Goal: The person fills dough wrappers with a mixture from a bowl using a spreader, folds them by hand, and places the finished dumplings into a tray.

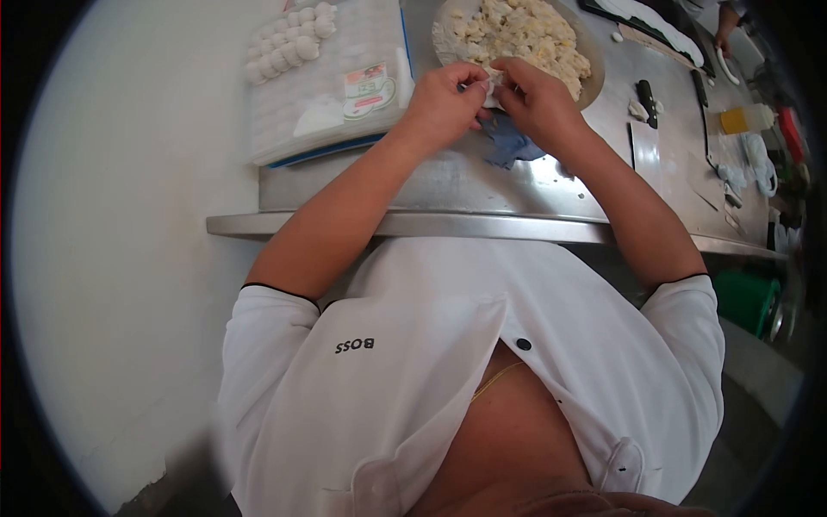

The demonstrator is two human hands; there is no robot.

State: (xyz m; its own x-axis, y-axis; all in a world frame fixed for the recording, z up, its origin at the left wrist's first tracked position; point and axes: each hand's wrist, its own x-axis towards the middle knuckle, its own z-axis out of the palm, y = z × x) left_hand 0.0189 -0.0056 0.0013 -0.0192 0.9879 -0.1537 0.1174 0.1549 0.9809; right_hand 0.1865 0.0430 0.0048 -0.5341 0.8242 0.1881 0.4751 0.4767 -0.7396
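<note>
My left hand and my right hand meet at the near edge of a large round bowl. Between their fingertips is a small, thin, white piece of dough, pinched from both sides and partly hidden by the fingers. Chunky pale-yellow filling is heaped in the bowl just beyond. A crumpled blue cloth lies on the steel table below my hands. To the left, rows of white dough balls or dumplings sit on a plastic-covered stack.
The steel table ends in a raised front edge. On its right lie a broad-bladed knife, a black-handled tool and a bottle of yellow liquid. A black tray holds white dough; another person's hand is near it.
</note>
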